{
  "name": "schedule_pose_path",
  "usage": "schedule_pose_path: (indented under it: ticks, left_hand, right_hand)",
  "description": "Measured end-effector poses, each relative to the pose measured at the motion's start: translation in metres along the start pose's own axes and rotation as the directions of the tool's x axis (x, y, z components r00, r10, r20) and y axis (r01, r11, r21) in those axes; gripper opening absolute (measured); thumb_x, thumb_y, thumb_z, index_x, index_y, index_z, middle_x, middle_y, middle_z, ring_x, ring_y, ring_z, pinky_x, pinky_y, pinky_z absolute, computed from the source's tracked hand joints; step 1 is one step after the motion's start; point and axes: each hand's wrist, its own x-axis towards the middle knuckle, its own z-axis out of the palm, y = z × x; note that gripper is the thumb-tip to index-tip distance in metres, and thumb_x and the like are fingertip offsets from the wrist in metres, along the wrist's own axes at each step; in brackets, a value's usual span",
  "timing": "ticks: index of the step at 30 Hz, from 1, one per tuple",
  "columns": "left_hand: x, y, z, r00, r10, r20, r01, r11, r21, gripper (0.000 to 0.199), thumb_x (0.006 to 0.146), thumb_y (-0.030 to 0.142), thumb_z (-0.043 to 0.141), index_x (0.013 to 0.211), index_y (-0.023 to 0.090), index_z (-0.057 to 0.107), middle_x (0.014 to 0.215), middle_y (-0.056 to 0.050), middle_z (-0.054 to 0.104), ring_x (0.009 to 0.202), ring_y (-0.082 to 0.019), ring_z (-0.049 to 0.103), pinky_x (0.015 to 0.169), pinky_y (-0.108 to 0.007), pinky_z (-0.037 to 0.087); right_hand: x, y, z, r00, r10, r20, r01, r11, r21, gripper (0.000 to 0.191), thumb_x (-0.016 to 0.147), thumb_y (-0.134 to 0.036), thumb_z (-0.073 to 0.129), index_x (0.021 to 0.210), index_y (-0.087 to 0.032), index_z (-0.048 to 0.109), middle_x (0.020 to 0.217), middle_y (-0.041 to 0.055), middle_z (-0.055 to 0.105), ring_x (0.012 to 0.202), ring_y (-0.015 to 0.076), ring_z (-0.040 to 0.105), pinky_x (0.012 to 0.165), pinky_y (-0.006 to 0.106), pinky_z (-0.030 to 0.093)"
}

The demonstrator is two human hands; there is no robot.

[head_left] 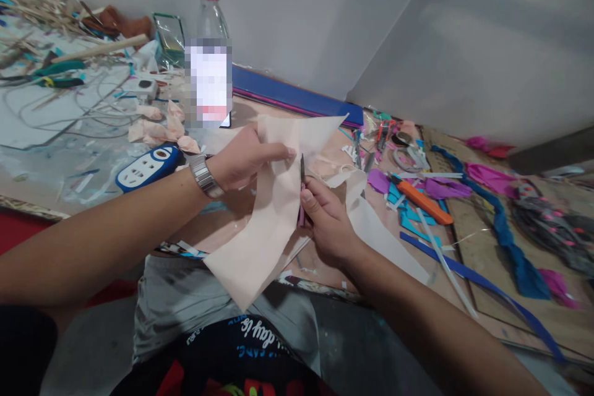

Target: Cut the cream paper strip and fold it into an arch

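Head view: looking down past both forearms onto a littered tabletop (244, 111), with a pale peach sheet (271, 223) held up over its near edge and drooping in front of the grey shorts (162, 297). Pinching the sheet near its far end with the left hand (248, 158), thumb flat on top, fingers mostly hidden behind. Closing the right hand (327, 219) around the pinkish handles of a pair of scissors (302, 172), thumb uppermost. Cannot tell whether the blades stand parted or together; too dark and narrow to judge.

Likely pinched so close to the blades to steady the sheet there and stop it sagging. Probably gripped low on the scissors to leave the blades free beside the sheet's right edge.

Running lengthwise from the far end, between the hands, down to a corner near the lap; bending leftward lower down and flaring at upper right into a sharp point. Aiming the scissors' tips away from the body, roughly along the sheet's upper stretch.

Lying beyond the right forearm: another pale sheet (375, 232), near an orange cutter (424, 201). Set left, near the wrist, perhaps for easy reach: a blue-and-white power strip (148, 170).
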Motion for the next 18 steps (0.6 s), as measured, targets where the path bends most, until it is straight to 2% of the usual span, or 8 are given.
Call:
schedule_pose_path:
  ticks: [7, 14, 18]
  left_hand:
    - [-0.0008, -0.0015, -0.0007, 1.000, -0.009, -0.008, 0.009, 1.000, 0.029, 0.036, 0.058, 0.018, 0.085, 0.090, 0.013, 0.068, 0.081, -0.004, 0.072, 0.067, -0.018, 0.067, 0.063, -0.029, 0.056]
    - [0.0002, -0.0056, -0.0034, 1.000, 0.030, 0.004, -0.031, 0.998, 0.062, 0.032, 0.063, 0.019, 0.086, 0.089, 0.013, 0.068, 0.079, -0.004, 0.070, 0.067, -0.017, 0.066, 0.062, -0.028, 0.055]
    - [0.0009, -0.0072, -0.0046, 0.999, 0.043, 0.012, -0.044, 0.997, 0.065, 0.037, 0.063, 0.020, 0.087, 0.094, 0.015, 0.068, 0.083, -0.004, 0.071, 0.069, -0.019, 0.068, 0.065, -0.031, 0.057]
  right_hand:
    - [0.0000, 0.0008, 0.0002, 1.000, 0.014, -0.025, -0.015, 1.000, -0.013, 0.040, 0.101, -0.057, 0.056, 0.122, -0.025, 0.066, 0.067, -0.0030, 0.048, 0.056, 0.0126, 0.039, 0.053, 0.026, 0.034]
    - [0.0002, 0.0015, 0.0007, 0.999, 0.023, -0.039, -0.024, 1.000, -0.010, 0.040, 0.101, -0.055, 0.057, 0.126, -0.025, 0.064, 0.069, -0.0034, 0.047, 0.057, 0.0127, 0.038, 0.055, 0.026, 0.037]
    - [0.0001, 0.0007, 0.0002, 0.999, 0.035, -0.041, -0.037, 0.998, -0.048, 0.039, 0.102, -0.055, 0.055, 0.126, -0.026, 0.064, 0.070, -0.0019, 0.049, 0.058, 0.0141, 0.041, 0.055, 0.027, 0.037]
